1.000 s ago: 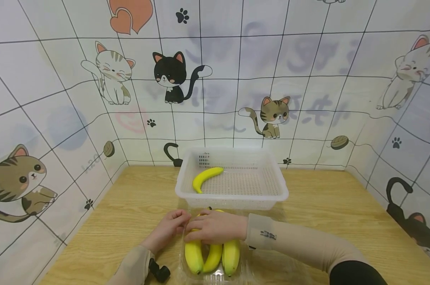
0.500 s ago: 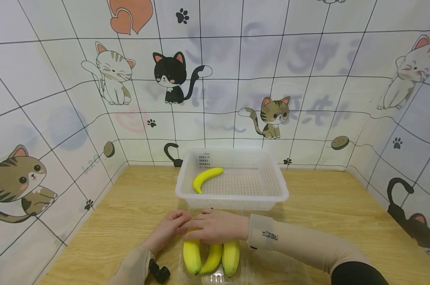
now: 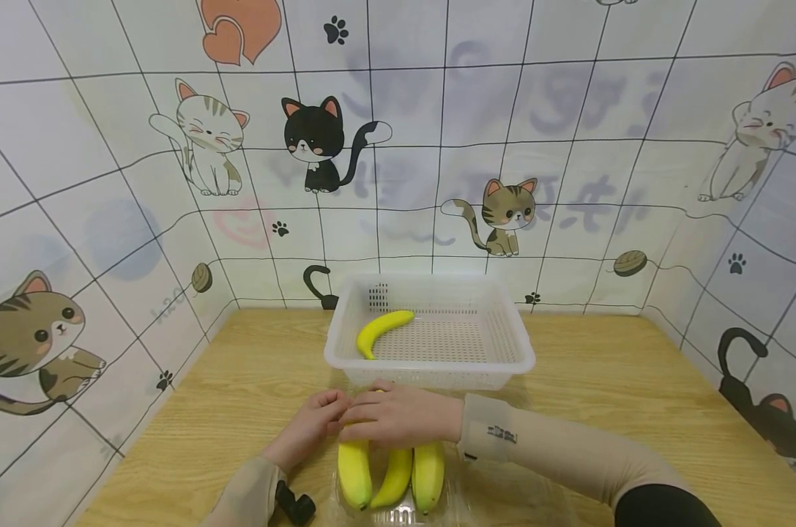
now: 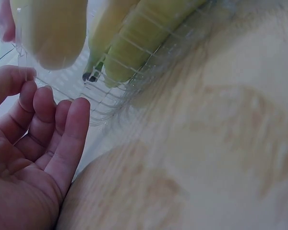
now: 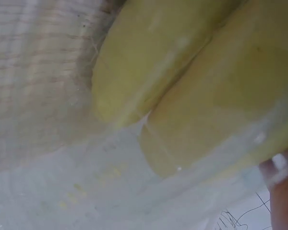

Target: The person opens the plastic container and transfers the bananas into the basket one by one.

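In the head view three yellow bananas lie side by side in a clear plastic box at the near edge of the table: a left banana, a middle one and a right one. My right hand reaches across their far ends, its fingers curled over the left banana and hiding its top. At the box's far left corner, my left hand pinches the clear rim between thumb and forefinger, as the left wrist view shows. Banana ends show through plastic in the right wrist view.
Behind the box stands a white perforated basket with one banana lying at its left side. The wooden table meets tiled-pattern walls printed with cartoon cats at the back and both sides.
The left banana has shifted slightly to the left, with my right hand over it. A dark stem tip seen beyond my right hand is now hidden. My left hand stays in place.
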`<move>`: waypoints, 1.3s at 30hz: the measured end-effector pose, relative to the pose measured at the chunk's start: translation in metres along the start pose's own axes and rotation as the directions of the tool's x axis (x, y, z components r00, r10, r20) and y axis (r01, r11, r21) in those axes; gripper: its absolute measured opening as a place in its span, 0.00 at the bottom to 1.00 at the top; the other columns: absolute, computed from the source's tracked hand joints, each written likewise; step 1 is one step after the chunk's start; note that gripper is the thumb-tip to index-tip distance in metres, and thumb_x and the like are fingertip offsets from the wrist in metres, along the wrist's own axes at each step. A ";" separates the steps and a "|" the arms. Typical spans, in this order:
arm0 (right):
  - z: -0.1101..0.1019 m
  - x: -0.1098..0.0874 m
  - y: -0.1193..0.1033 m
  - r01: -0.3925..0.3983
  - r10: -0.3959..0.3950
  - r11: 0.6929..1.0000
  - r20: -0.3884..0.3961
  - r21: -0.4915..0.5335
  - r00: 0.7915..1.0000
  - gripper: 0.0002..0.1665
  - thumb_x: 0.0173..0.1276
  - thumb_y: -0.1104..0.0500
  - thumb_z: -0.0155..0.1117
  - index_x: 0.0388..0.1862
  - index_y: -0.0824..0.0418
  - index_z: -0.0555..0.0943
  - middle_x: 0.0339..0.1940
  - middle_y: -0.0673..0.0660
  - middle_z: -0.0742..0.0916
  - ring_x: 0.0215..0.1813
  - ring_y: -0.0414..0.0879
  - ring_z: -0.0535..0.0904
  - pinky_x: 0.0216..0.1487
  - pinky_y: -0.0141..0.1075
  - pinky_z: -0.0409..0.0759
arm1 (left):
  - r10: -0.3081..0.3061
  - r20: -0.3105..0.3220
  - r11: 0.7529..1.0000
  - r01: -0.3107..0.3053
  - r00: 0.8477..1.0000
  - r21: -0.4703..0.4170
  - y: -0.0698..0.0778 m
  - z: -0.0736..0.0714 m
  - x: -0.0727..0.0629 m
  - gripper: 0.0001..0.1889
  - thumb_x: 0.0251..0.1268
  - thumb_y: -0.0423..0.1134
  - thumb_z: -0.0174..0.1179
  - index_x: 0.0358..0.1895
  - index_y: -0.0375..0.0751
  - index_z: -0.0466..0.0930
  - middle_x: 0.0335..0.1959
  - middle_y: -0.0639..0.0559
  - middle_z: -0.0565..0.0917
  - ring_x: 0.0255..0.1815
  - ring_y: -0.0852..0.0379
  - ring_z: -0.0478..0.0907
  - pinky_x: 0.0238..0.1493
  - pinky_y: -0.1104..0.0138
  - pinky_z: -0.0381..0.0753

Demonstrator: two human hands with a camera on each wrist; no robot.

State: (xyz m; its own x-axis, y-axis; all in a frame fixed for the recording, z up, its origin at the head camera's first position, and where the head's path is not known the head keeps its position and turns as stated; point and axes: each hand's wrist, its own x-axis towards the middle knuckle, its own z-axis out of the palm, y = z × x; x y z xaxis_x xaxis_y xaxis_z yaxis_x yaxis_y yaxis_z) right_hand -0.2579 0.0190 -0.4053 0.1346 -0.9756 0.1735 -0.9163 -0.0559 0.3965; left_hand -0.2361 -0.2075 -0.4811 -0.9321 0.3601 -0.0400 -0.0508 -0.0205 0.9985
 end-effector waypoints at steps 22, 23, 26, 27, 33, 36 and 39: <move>-0.010 0.002 0.004 -0.001 0.001 1.000 0.005 0.016 1.000 0.33 0.68 0.48 0.64 0.70 0.49 0.68 0.68 0.52 0.73 0.69 0.45 0.67 0.67 0.45 0.65 | 0.028 0.000 1.000 -0.028 1.000 0.005 -0.001 0.000 -0.002 0.12 0.76 0.43 0.49 0.31 0.47 0.74 0.32 0.57 0.75 0.34 0.63 0.72 0.35 0.71 0.74; -0.010 0.002 0.004 0.003 -0.003 1.000 0.003 0.014 1.000 0.33 0.68 0.48 0.64 0.71 0.48 0.68 0.68 0.52 0.73 0.69 0.45 0.67 0.67 0.45 0.64 | 0.025 0.003 1.000 -0.025 1.000 0.003 -0.001 0.000 -0.002 0.12 0.76 0.44 0.49 0.31 0.47 0.73 0.32 0.57 0.75 0.33 0.63 0.71 0.34 0.71 0.73; -0.011 0.002 0.005 0.011 -0.011 1.000 -0.007 0.017 1.000 0.34 0.67 0.49 0.64 0.71 0.46 0.67 0.68 0.52 0.73 0.69 0.45 0.67 0.67 0.45 0.64 | 0.012 0.009 1.000 -0.012 1.000 -0.008 0.000 0.000 -0.002 0.12 0.76 0.44 0.50 0.31 0.47 0.73 0.33 0.57 0.75 0.33 0.63 0.71 0.34 0.71 0.74; -0.011 0.002 0.006 0.013 -0.013 1.000 -0.011 0.022 1.000 0.34 0.68 0.50 0.64 0.72 0.46 0.67 0.69 0.52 0.73 0.69 0.46 0.67 0.67 0.46 0.64 | 0.012 0.011 1.000 -0.012 1.000 -0.007 0.000 0.000 -0.002 0.11 0.76 0.44 0.50 0.31 0.47 0.73 0.33 0.57 0.75 0.33 0.62 0.72 0.34 0.71 0.74; -0.015 0.002 0.008 0.024 -0.023 0.999 -0.027 0.040 0.999 0.32 0.71 0.56 0.59 0.73 0.44 0.64 0.70 0.54 0.72 0.69 0.47 0.67 0.67 0.48 0.63 | -0.006 -0.007 1.000 0.006 1.000 0.016 0.002 -0.001 -0.001 0.10 0.74 0.44 0.52 0.33 0.47 0.75 0.34 0.56 0.74 0.34 0.61 0.70 0.35 0.70 0.73; -0.016 0.002 0.009 0.028 -0.025 0.998 -0.038 0.059 0.999 0.33 0.70 0.57 0.62 0.72 0.44 0.65 0.70 0.54 0.72 0.69 0.48 0.67 0.67 0.49 0.63 | -0.016 -0.017 1.000 0.016 1.000 0.021 0.003 -0.001 -0.001 0.10 0.74 0.44 0.52 0.34 0.46 0.75 0.32 0.56 0.73 0.33 0.61 0.69 0.34 0.71 0.72; -0.018 0.002 0.009 0.027 -0.024 0.998 -0.051 0.064 0.998 0.34 0.69 0.57 0.63 0.72 0.43 0.65 0.70 0.53 0.72 0.69 0.48 0.67 0.67 0.49 0.63 | -0.017 -0.027 1.000 0.018 0.999 0.021 0.003 0.000 -0.001 0.09 0.74 0.44 0.53 0.34 0.46 0.76 0.33 0.56 0.73 0.34 0.61 0.68 0.35 0.71 0.72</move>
State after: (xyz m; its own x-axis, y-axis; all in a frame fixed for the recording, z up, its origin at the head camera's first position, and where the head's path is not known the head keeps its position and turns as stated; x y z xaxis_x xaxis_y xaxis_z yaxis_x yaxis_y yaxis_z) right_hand -0.2591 0.0209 -0.3852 0.1754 -0.9619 0.2095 -0.9345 -0.0957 0.3430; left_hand -0.2350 -0.2080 -0.4778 -0.9403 0.3353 -0.0583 -0.0598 0.0060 0.9982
